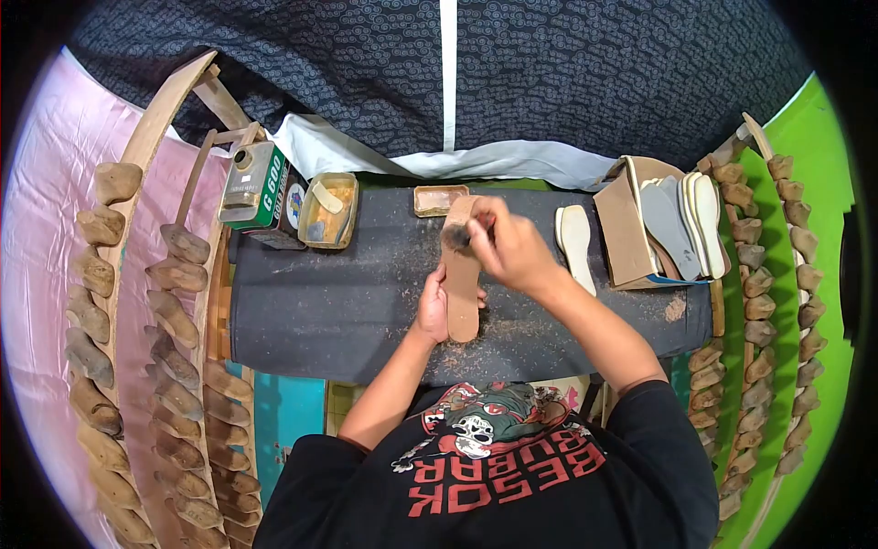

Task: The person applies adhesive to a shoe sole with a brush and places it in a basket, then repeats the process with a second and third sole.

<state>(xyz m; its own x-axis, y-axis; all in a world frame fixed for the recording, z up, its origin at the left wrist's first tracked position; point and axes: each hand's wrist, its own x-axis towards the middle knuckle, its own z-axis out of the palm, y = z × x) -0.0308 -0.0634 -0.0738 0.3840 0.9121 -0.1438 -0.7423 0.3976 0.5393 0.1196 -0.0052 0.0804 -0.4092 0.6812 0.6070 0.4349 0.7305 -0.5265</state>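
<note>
A brown shoe insole (463,306) stretches lengthwise over the middle of the table. My left hand (433,309) grips it near the heel end, with fingers underneath and some fingertips showing on its right side. My right hand (515,249) is closed around a small brush (456,237) whose dark bristles are against the upper part of the insole. The brush handle is mostly hidden by my fingers. Just beyond the insole's far end sits a small shallow container (433,201). To the right of my right hand lies a cream-coloured insole (575,242).
A metal glue can (261,197) and a yellowish tub (318,229) stand at the back left. At the back right, a cardboard box (625,240) holds several insoles. Racks of wooden shoe lasts (174,316) flank both sides. Crumbs litter the dark tabletop (302,302).
</note>
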